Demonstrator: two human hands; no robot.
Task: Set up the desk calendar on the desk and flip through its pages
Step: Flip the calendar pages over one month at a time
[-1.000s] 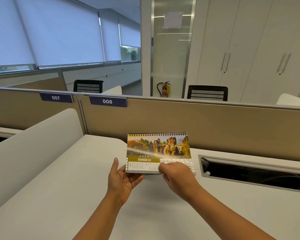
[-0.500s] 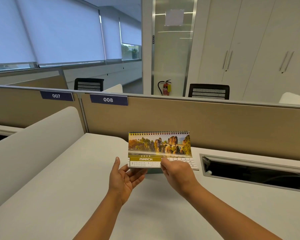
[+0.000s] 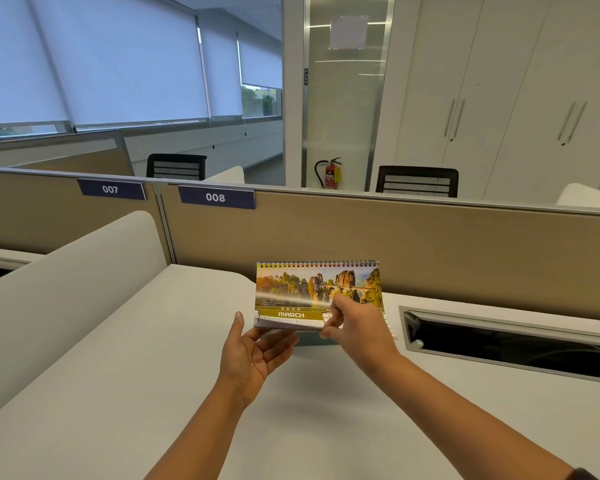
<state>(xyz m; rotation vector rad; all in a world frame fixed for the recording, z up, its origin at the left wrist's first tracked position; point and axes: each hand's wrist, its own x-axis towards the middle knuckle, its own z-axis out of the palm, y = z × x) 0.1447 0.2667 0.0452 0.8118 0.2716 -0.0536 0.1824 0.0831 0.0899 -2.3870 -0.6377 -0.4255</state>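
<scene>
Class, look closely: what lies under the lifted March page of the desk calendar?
Under the spiral-bound March landscape page, pinched by the right hand, a teal calendar base shows on the white desk. The next page's print is covered.

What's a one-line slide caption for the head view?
Right hand lifts the March page of the desk calendar while the open left hand steadies its lower-left corner.

One spiral-bound desk calendar with a landscape photo (image 3: 317, 289) stands on one white desk (image 3: 153, 375), with two bare hands at it, left (image 3: 253, 355) and right (image 3: 359, 327). Behind are two black mesh-backed office chairs (image 3: 176, 167) (image 3: 417, 181), two dark blue numbered partition labels (image 3: 110, 189) (image 3: 216, 197) and one red fire extinguisher (image 3: 331, 173).
</scene>
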